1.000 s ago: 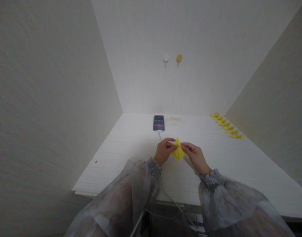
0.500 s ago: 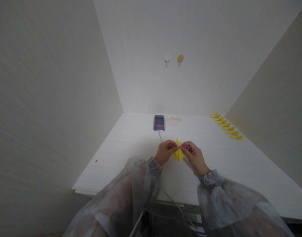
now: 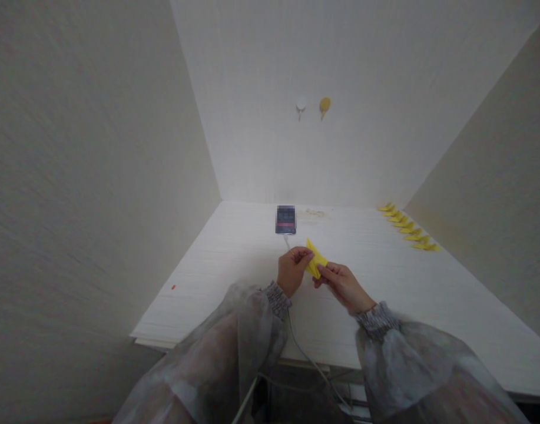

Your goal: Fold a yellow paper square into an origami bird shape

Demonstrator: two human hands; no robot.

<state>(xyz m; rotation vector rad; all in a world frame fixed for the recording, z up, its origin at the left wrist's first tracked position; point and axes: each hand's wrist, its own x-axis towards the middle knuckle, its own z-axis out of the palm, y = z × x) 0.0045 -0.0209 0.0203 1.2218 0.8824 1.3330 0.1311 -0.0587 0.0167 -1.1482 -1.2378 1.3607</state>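
yellow folded paper [image 3: 315, 265] is between two hands, over the middle of the surface. a left wall [image 3: 97, 147], a back wall [image 3: 256, 129] and a right wall [image 3: 494, 176] box in the white surface [image 3: 234, 247] on three sides, like a bay. sheer sleeves [image 3: 217, 338] with gathered cuffs reach over its front edge. the left hand [image 3: 291, 270] pinches the paper's left side; the right hand [image 3: 344, 287] grips its lower right side, thumb on top. a pale cable [image 3: 300, 347] crosses the front edge. a row of yellow pieces [image 3: 406, 227] runs from near the back right corner along the right edge. a dark-screened device [image 3: 286, 219] lies near the back edge. a white hook [image 3: 301, 104] and a yellow hook [image 3: 325, 105] are on the back wall. an orange-red scrap [image 3: 173, 287] lies near the left edge.
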